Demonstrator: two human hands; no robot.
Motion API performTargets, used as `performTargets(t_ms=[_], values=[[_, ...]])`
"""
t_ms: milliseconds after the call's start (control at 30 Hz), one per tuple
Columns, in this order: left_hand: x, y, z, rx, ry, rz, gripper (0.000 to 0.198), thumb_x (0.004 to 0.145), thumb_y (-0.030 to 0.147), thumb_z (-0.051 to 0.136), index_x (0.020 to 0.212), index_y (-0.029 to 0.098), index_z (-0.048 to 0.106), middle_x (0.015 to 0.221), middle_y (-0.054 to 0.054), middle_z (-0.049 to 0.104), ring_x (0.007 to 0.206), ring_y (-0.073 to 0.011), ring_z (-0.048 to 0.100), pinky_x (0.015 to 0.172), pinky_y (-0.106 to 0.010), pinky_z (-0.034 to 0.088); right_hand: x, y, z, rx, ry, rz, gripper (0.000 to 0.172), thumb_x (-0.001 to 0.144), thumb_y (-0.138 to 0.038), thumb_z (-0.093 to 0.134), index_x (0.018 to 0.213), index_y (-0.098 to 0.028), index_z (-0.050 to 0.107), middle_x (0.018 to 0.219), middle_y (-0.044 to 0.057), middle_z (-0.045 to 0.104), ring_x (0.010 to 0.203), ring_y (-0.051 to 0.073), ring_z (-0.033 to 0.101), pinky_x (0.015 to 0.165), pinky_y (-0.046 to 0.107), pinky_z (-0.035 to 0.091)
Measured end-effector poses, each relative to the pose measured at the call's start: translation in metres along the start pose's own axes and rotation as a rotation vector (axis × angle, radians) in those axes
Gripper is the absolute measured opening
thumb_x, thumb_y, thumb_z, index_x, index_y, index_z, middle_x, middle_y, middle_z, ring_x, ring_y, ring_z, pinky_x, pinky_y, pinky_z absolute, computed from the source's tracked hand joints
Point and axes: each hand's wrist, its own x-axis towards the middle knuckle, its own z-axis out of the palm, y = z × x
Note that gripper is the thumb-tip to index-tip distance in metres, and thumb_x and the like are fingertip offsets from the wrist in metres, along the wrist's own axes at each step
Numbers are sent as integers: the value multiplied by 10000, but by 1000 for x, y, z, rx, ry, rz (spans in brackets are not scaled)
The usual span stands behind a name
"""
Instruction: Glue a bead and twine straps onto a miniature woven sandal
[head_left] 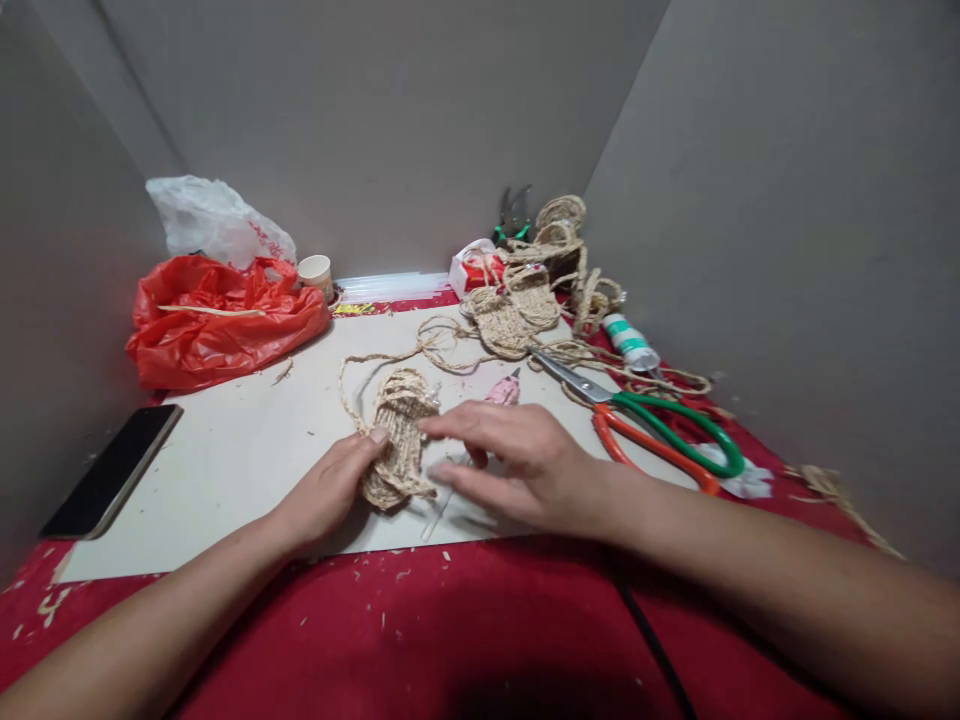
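Note:
A small woven straw sandal (401, 430) lies on the white board, its long braided cord running up and away from it. My left hand (330, 490) grips it along the left edge, thumb on top; the fingers beneath are hidden. At its right edge is my right hand (517, 460), thumb and forefinger apart, the forefinger tip at or very close to the straw. Under that hand a thin clear stick (436, 515) rests on the board. Just beyond the knuckles sits a pink-wrapped tool (504, 388) with a dark point.
Large scissors (637, 410) with green and orange handles lie at right. Behind them are more woven straw pieces (502, 320), pliers (514, 220) and a white-and-green tube (630, 342). A red plastic bag (225, 320), paper cup (315, 272) and phone (112, 470) occupy the left.

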Motion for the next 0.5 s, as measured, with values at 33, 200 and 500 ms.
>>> performTargets(t_ms=[33, 200, 500], values=[[0, 4, -3, 82, -21, 4, 319, 860, 426, 527, 668, 194, 631, 715, -21, 608, 721, -175, 506, 738, -280, 420, 3, -2, -9, -27, 40, 44, 232, 893, -258, 596, 1099, -160, 634, 912, 73, 722, 670, 114, 631, 617, 231, 510], [3, 13, -15, 629, 26, 2, 444, 873, 549, 402, 624, 190, 483, 606, 4, 475, 588, -155, 425, 560, -276, 318, 2, -7, -56, -211, 109, 362, 204, 887, -320, 572, 986, -183, 686, 832, 40, 723, 610, 111, 613, 534, 224, 458], [19, -5, -43, 937, 209, 190, 338, 818, 430, 529, 578, 191, 515, 592, -10, 510, 577, -152, 423, 575, -274, 275, -37, 9, -89, -822, -449, 801, 278, 905, -363, 468, 970, -182, 670, 958, 111, 720, 819, 238, 666, 604, 283, 425]])
